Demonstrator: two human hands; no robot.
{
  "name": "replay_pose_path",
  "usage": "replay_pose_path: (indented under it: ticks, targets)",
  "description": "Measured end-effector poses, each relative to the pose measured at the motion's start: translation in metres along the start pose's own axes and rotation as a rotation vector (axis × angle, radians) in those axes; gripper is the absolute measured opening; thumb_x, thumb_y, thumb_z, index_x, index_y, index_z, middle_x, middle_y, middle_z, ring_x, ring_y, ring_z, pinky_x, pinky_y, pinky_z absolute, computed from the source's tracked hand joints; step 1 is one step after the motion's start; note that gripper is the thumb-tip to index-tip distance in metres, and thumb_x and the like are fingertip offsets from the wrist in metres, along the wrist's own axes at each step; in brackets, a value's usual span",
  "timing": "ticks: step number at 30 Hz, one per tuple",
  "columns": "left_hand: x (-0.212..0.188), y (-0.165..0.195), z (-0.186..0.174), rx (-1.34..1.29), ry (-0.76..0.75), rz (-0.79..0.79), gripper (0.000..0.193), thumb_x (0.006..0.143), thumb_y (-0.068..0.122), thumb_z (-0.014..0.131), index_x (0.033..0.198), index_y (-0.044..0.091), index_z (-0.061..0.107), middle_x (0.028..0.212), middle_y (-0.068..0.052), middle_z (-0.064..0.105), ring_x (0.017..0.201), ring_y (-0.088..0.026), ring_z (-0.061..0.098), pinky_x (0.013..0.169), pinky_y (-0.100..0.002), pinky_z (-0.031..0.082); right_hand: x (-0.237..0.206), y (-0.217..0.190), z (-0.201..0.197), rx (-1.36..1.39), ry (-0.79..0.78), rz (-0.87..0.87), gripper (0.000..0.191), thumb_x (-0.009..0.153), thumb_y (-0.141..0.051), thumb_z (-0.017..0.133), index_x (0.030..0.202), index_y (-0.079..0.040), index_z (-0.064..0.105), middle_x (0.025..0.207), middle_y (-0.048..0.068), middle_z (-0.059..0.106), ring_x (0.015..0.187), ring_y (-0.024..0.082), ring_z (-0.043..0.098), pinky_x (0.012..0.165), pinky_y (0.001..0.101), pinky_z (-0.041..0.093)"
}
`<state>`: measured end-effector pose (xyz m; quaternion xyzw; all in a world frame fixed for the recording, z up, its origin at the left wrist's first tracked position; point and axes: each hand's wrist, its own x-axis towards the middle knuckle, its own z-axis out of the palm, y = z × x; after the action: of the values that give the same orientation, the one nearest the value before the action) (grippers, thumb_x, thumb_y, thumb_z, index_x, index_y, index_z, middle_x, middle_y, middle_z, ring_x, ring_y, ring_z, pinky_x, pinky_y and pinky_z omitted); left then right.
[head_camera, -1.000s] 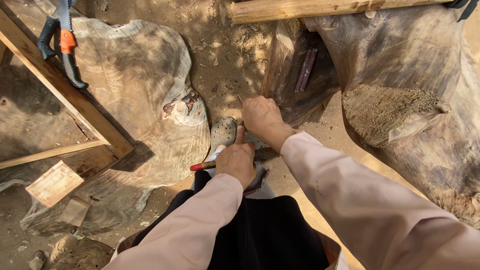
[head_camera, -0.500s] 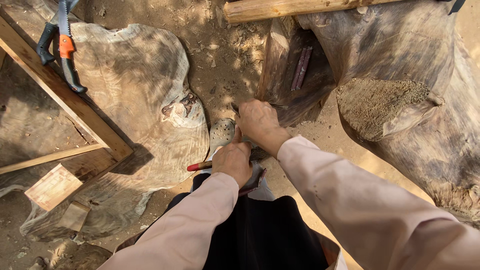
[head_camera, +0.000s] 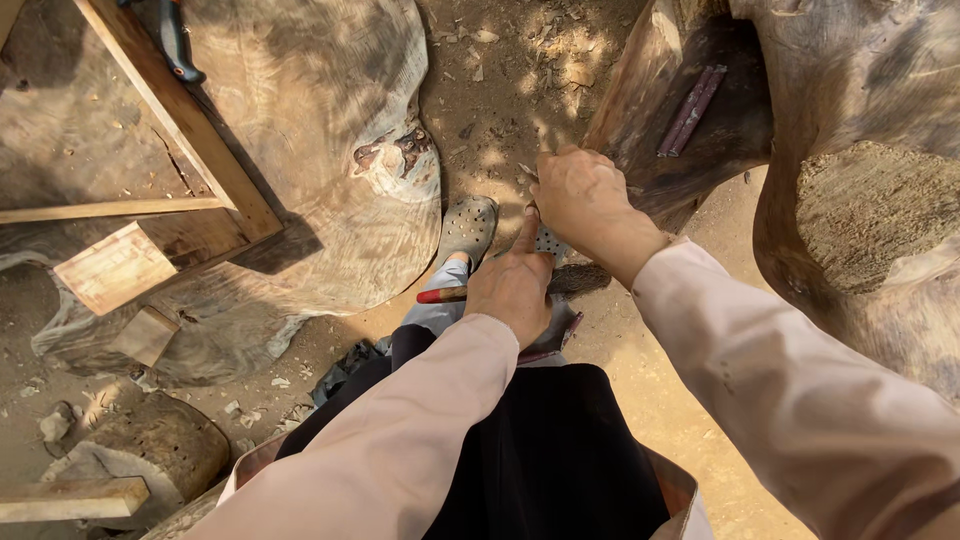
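My left hand is closed around a red-handled tool, whose handle end sticks out to the left. The index finger points forward. My right hand is curled into a fist just beyond it, touching the left fingertip. Whatever is inside the fist is hidden. Both hands hover over my grey perforated clog on the dirt ground. My sleeves are pale pink and a dark apron covers my lap.
A big wood slab lies on the left, with a timber frame and a clamp on it. A hollowed trunk stands on the right, with two dark rods in its recess. A stump is at lower left.
Both hands have stayed together over the foot. The view has shifted, so the slab and clamp sit further up and left.
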<state>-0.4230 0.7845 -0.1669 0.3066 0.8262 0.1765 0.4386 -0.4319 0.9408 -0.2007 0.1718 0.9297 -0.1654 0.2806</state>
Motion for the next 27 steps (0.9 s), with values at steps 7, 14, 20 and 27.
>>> replay_pose_path:
  ticks: [7,14,20,27]
  targets:
    - [0.004,0.007,-0.008,0.061,-0.049,-0.012,0.04,0.07,0.005,0.07,0.109,0.009,0.074,0.165,-0.017,0.028,0.101,-0.035,0.071,0.083,-0.041,0.058,0.017,-0.014,-0.008,-0.015,-0.061,0.024,0.033,0.099,-0.033,0.063,0.116,-0.005,0.068,0.108,0.02,0.07,0.099,0.038,0.071,0.092,0.051,0.053]
    - [0.005,0.006,-0.009,0.085,-0.077,-0.019,0.043,0.071,0.005,0.069,0.114,0.01,0.071,0.164,-0.016,0.028,0.097,-0.036,0.072,0.082,-0.042,0.058,0.014,0.005,-0.014,-0.063,-0.177,-0.104,0.03,0.1,-0.033,0.061,0.118,-0.011,0.07,0.107,0.015,0.074,0.105,0.034,0.07,0.099,0.0481,0.052]
    - [0.005,0.006,-0.005,0.074,-0.029,-0.009,0.033,0.075,0.007,0.069,0.107,0.01,0.074,0.166,-0.018,0.026,0.099,-0.035,0.072,0.082,-0.042,0.058,0.047,0.014,-0.037,-0.056,-0.27,-0.076,0.048,0.095,-0.045,0.069,0.116,-0.002,0.067,0.112,0.019,0.07,0.109,0.035,0.066,0.098,0.0473,0.051]
    - [0.0,0.012,-0.009,-0.003,-0.036,-0.053,0.036,0.074,0.005,0.07,0.11,0.011,0.074,0.167,-0.017,0.024,0.101,-0.035,0.071,0.084,-0.042,0.057,0.036,0.004,-0.032,-0.123,-0.264,-0.298,0.038,0.097,-0.037,0.064,0.123,-0.011,0.07,0.112,0.014,0.074,0.111,0.031,0.068,0.103,0.0476,0.05]
